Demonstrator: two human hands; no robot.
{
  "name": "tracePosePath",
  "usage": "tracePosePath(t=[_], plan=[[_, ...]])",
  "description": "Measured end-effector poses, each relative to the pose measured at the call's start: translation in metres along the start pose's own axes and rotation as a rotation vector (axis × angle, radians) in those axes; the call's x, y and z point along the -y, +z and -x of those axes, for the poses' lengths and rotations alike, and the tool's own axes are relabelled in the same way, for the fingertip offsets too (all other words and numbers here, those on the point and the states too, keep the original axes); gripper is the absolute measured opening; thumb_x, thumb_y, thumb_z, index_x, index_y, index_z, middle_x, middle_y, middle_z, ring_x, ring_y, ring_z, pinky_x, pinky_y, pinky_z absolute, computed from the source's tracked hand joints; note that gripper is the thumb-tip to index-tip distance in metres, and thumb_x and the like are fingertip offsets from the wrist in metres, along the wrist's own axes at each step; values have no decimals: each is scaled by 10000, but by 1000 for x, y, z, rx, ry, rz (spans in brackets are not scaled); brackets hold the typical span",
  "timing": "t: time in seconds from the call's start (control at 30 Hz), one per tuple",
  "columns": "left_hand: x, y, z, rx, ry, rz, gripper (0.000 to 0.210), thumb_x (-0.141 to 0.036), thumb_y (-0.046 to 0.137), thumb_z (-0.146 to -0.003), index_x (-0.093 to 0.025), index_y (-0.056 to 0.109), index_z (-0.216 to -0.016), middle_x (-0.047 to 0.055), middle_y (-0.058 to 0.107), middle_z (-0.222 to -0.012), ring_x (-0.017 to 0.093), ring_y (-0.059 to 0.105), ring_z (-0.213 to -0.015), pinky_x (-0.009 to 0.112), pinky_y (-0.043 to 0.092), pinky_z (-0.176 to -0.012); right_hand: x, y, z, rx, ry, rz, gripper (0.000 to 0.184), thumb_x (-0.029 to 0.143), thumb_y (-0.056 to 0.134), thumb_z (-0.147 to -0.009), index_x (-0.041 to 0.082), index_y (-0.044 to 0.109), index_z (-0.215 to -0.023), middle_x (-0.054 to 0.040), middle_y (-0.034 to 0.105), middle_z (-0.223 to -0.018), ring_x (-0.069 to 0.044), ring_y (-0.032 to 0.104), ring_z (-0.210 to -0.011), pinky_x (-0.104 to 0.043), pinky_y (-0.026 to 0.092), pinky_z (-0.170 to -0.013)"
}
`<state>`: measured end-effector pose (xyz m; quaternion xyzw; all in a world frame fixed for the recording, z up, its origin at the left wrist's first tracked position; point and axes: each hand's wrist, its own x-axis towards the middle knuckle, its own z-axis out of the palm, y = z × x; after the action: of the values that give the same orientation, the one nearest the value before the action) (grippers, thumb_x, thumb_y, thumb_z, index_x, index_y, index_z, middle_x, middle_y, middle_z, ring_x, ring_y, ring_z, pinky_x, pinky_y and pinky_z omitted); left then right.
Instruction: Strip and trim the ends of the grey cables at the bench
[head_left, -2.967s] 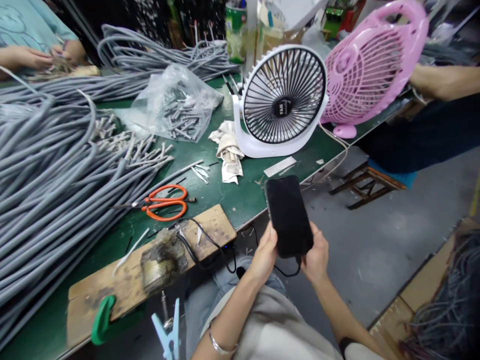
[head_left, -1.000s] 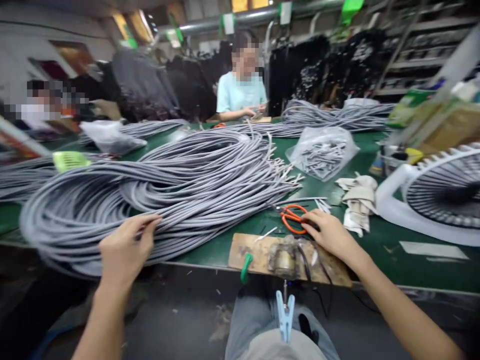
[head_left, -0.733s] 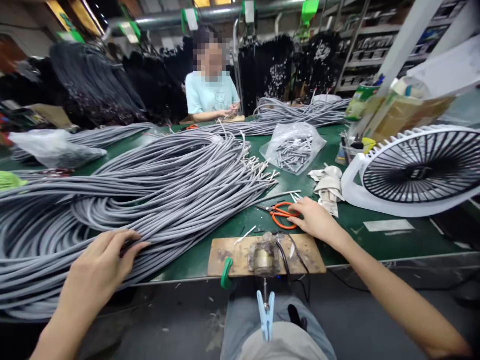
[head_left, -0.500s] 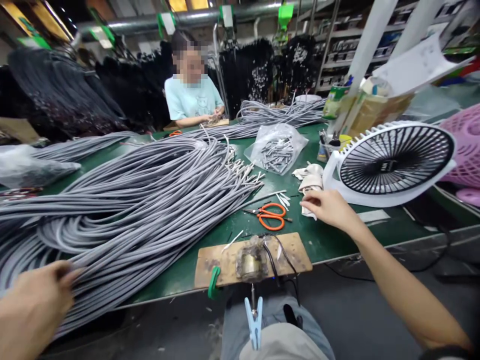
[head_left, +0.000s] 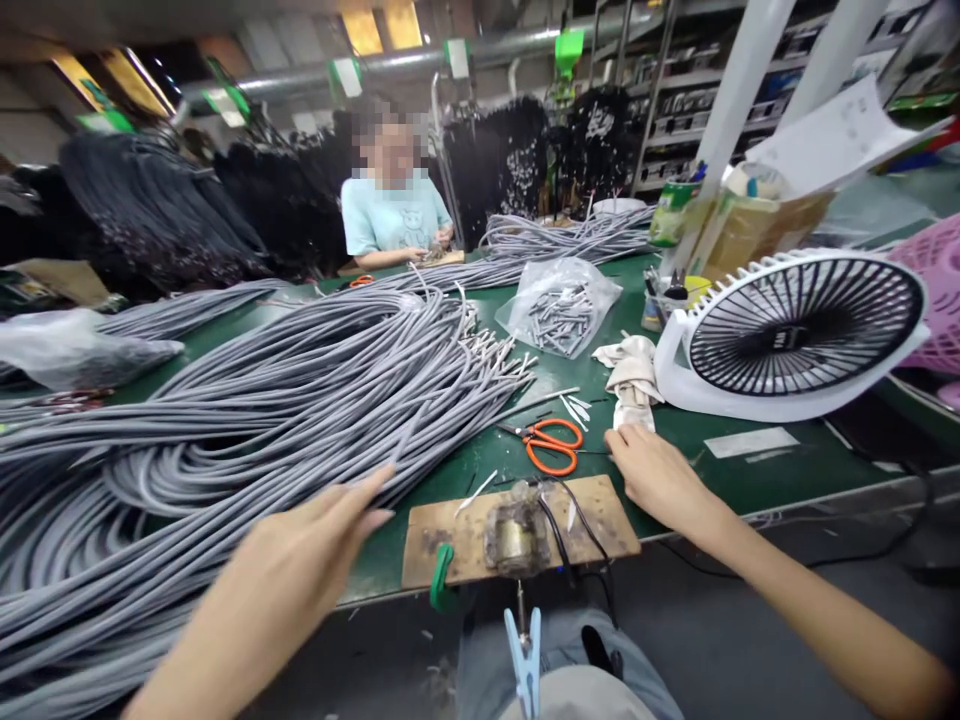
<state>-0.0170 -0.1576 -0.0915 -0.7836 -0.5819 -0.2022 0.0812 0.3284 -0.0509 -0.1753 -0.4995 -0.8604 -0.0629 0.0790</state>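
Note:
My left hand (head_left: 304, 560) is over the right part of a large bundle of grey cables (head_left: 247, 420), index finger stretched out and thumb apart from it. Whether its fingertips touch a cable is unclear. My right hand (head_left: 656, 475) rests low over the green table just below a crumpled whitish cloth (head_left: 634, 375). Its fingers are closed together, and a thin dark rod runs from beside the scissors toward them; the grip itself is hidden. Orange-handled scissors (head_left: 551, 445) lie between my hands. Nearer me, a motor-like device (head_left: 517, 535) sits on a wooden board (head_left: 442, 525).
A blue clip (head_left: 523, 655) hangs on the device's shaft over my lap. Beyond the scissors lies a clear bag of short grey pieces (head_left: 561, 310). A white fan (head_left: 795, 335) stands at the right. Across the table (head_left: 675, 430) sits a person in a light blue shirt (head_left: 394, 215).
My left hand has moved right and away from me, from the bundle's near left side. My right hand has lowered slightly, below the cloth. The view has shifted a little.

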Motion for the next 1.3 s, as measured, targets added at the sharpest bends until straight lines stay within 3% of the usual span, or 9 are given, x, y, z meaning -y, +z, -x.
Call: tracePosePath(t=[0.07, 0.2, 0.33, 0.5, 0.6, 0.73, 0.9, 1.1, 1.3], plan=[[-20, 28, -24, 47, 88, -37, 408, -346, 390, -890, -162, 485, -1241, 50, 678, -753, 187, 622, -586, 261, 437, -546, -4, -2, 7, 20, -21, 83, 283, -37, 519, -653, 130, 547, -880, -85, 556, -840, -229, 527, -791, -312, 377, -666], [-29, 58, -47, 2, -41, -27, 462, -259, 326, -911, -61, 344, -1328, 4, 586, -535, 155, 527, -426, 237, 388, -453, -18, 6, 19, -53, -34, 128, 127, 106, 449, -799, 166, 561, -801, -69, 567, -749, -227, 544, -733, -325, 364, -635], [1, 42, 2, -79, -179, 26, 410, -319, 360, -894, -108, 517, -1209, 6, 593, -520, 134, 530, -405, 204, 411, -422, -42, 9, 36, -106, 115, -49, 183, 252, 400, -850, 192, 563, -795, -58, 560, -684, -216, 545, -633, -325, 380, -598], [13, 28, 60, -144, -374, 315, 321, -347, 478, -838, -219, 575, -1116, -25, 655, -595, 113, 612, -464, 153, 492, -471, -18, -12, 19, 30, 161, -839, 189, 340, 364, -886, 207, 495, -859, -30, 574, -754, -155, 542, -703, -276, 415, -683], [-10, 46, 39, -99, -296, 515, 261, -311, 530, -811, -223, 617, -1041, 13, 705, -795, 151, 674, -657, 182, 534, -594, 30, -26, -19, 24, 73, -1247, 187, 332, 400, -859, 183, 484, -784, 19, 459, -645, -103, 427, -577, -224, 370, -556], [-36, 70, -10, -118, -120, 577, 185, -249, 538, -811, -224, 658, -950, 15, 710, -824, 153, 669, -696, 189, 530, -607, 74, -38, -63, -2, 5, -1481, 274, 381, 579, -766, 150, 584, -914, 63, 380, -567, -64, 322, -496, -198, 265, -466], [-53, 83, -45, -127, -130, 590, 189, -222, 500, -837, -204, 625, -978, 44, 687, -891, 172, 650, -792, 244, 516, -696, 81, -34, -80, -197, 61, -1578, 354, 454, 528, -799, 131, 629, -696, 41, 429, -499, -58, 356, -456, -202, 263, -441], [-70, 97, -51, -115, -218, 685, 160, -202, 484, -849, -204, 615, -942, 58, 641, -856, 165, 601, -762, 263, 481, -670, 81, -16, -71, -141, 254, -1718, 308, 437, 636, -724, 131, 622, -698, 31, 493, -508, -41, 322, -401, -199, 214, -379], [-60, 102, -41, -54, -323, 736, 164, -205, 521, -831, -190, 647, -936, 40, 639, -796, 138, 578, -678, 237, 455, -615, 90, -13, -72, -18, 271, -1686, 274, 407, 653, -713, 141, 600, -674, 34, 526, -525, -44, 374, -416, -195, 291, -408]])
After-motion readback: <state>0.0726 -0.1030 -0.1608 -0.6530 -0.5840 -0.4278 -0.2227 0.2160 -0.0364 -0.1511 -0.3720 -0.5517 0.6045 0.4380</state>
